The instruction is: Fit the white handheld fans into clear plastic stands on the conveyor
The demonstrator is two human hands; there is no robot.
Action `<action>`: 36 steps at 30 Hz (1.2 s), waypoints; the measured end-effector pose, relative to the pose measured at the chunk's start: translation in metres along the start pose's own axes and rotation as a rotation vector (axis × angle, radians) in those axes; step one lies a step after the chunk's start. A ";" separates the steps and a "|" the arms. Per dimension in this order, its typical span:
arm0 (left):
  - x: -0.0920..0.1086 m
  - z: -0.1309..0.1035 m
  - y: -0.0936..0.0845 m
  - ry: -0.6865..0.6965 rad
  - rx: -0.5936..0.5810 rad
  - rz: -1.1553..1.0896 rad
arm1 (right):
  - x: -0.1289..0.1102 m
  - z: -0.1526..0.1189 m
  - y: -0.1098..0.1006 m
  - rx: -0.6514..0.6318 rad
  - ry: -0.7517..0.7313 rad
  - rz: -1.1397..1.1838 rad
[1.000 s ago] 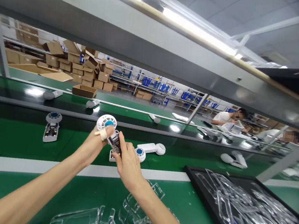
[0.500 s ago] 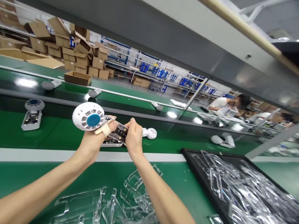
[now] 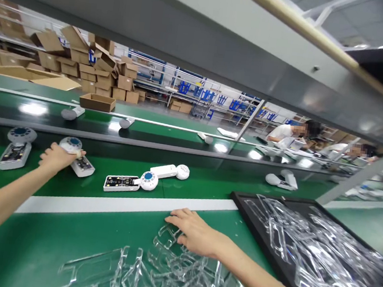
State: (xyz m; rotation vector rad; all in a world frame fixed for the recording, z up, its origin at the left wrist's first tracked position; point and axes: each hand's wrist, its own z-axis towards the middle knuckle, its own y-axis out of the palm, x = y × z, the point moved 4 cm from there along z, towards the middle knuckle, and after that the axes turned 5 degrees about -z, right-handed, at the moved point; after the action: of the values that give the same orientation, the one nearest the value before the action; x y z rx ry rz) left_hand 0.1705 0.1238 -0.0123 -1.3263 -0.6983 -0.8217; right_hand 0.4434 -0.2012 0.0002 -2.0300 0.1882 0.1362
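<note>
My left hand grips a white handheld device by its round, blue-centred head, low at the green conveyor belt. Dark circuitry shows in the device's handle; I cannot tell if it rests fully on the belt. A light band wraps my left thumb. My right hand hovers at the far edge of a pile of clear plastic frames, fingers spread; whether they touch a frame is unclear. Between the hands, another device with exposed circuitry lies on the belt, close to a white device turned over.
At the far left lies another open-handled device. To the right, a black tray holds many clear frames. A grey shelf beam crosses overhead, with a slanting post at right. Co-workers sit beyond the second belt.
My hands have separated. The left carried the device leftward and down to the belt; the right let go and moved down to the clear frames. Devices on the near belt shifted left.
</note>
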 end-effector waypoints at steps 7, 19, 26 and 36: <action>0.080 -0.068 0.096 0.422 -0.786 0.174 | -0.009 0.003 -0.014 0.223 -0.064 0.007; 0.084 -0.096 0.106 0.399 -0.925 0.327 | -0.020 0.005 -0.041 0.541 0.007 0.417; 0.122 -0.092 0.053 0.108 -0.456 -0.675 | -0.067 0.040 -0.057 0.737 0.082 0.391; 0.138 -0.132 0.040 -0.018 -0.368 -0.977 | -0.106 0.066 -0.052 0.861 0.260 0.164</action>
State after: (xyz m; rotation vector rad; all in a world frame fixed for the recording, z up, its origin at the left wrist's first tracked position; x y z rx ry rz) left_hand 0.2771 -0.0204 0.0634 -1.2830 -1.2837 -1.7831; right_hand 0.3487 -0.1115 0.0355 -1.1647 0.4851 -0.0999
